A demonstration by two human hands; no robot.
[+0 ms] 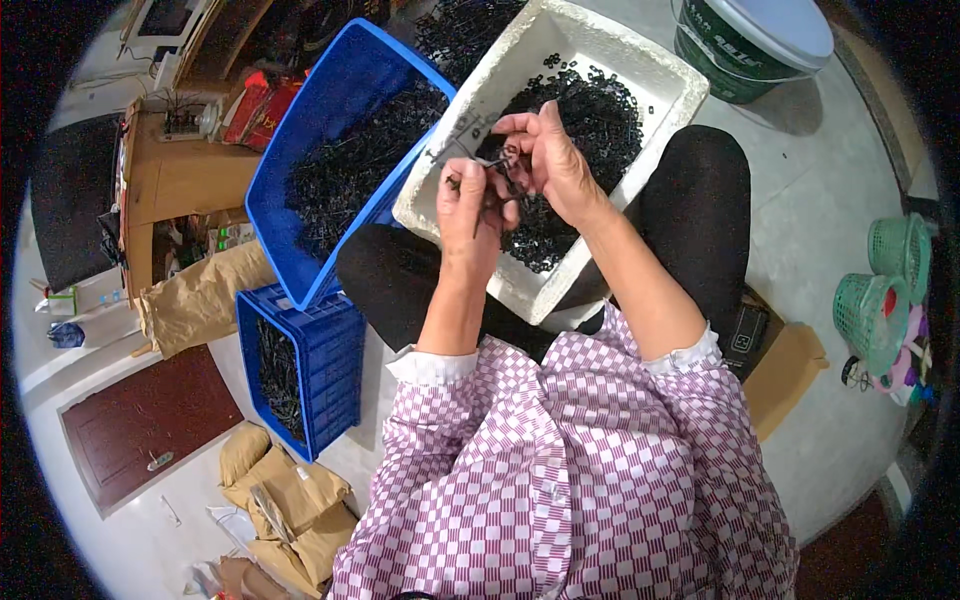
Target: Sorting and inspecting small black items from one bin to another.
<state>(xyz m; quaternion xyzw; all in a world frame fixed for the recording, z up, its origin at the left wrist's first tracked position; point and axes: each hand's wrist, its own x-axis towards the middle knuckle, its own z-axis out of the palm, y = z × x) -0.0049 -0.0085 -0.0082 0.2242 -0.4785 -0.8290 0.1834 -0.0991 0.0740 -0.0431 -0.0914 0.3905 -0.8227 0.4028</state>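
Note:
My left hand [468, 205] pinches a thin, branched black plastic sprue [492, 162] between thumb and fingers. From the other side my right hand [560, 165] closes its curled fingers on the same sprue. Both hands are over a white foam box [670, 75] that rests between my legs. Many small black square plastic parts [600, 120] lie heaped inside it, directly below my hands. What exactly sits between the right fingertips is partly hidden.
Left of the foam box leans a large blue bin [330, 110] full of black plastic sprues. A smaller blue crate [335, 375] stands below it. A lidded bucket [745, 45] is at the far right, green baskets [868, 320] at the right, brown paper sacks [290, 500] lower left.

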